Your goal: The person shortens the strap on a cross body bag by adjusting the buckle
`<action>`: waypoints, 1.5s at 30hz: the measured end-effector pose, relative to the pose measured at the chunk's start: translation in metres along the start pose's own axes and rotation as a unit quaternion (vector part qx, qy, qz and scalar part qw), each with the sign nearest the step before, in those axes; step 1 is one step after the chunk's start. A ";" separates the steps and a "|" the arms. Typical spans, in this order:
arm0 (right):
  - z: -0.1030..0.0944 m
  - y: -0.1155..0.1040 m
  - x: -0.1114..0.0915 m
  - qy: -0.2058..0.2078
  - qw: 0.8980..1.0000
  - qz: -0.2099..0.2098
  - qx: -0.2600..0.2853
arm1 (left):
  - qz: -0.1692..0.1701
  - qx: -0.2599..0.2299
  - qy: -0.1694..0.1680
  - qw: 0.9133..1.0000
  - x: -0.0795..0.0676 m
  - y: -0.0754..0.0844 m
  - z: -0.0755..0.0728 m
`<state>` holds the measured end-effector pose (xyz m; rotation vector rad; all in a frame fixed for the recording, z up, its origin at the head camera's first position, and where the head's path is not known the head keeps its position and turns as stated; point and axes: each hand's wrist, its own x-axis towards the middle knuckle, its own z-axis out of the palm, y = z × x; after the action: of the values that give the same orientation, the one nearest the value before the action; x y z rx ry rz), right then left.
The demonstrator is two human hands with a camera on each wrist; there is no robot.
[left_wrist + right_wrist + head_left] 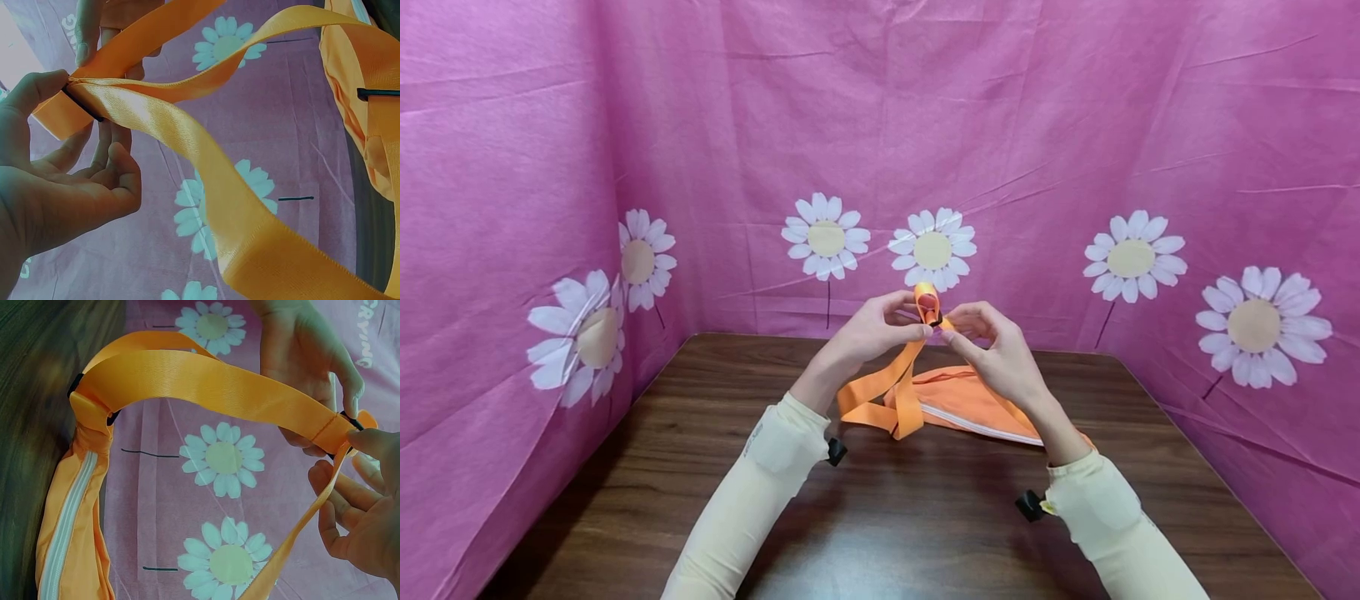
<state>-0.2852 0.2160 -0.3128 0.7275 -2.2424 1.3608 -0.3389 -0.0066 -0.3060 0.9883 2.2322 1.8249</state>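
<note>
Above the table both hands meet at a black strap slider (936, 320) threaded with orange webbing strap (187, 134). My left hand (871, 331) pinches the slider and the strap in it, its thumb at the slider's edge in the left wrist view. Facing it, my right hand (1000, 350) pinches the strap close beside the slider. A small loop of strap stands up over the fingertips. The strap hangs down to an orange bag (955, 387) with a white zipper (69, 519), which lies on the table behind the right forearm. Fingers partly hide the slider.
The dark wood table (910, 517) carries the bag and slack strap. A pink cloth (820, 125) with printed daisies encloses the back and sides. Another black strap fitting (76, 382) sits at the bag's end. Each sleeve has a small black device at the wrist.
</note>
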 end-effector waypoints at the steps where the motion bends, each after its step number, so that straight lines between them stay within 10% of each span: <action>1: 0.000 -0.005 0.000 0.001 1.000 -0.001 0.001 | -0.003 0.003 0.000 1.000 0.000 0.000 0.000; 36: -0.001 -0.011 -0.001 -0.008 0.997 0.041 0.068 | -0.004 -0.027 -0.039 0.999 -0.001 -0.004 0.002; 45: -0.004 -0.011 -0.001 0.028 0.995 0.025 0.088 | 0.001 0.035 -0.041 0.999 0.000 -0.004 0.004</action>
<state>-0.2774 0.2156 -0.3046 0.6855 -2.1292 1.5986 -0.3391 -0.0037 -0.3109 1.0565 2.2603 1.6854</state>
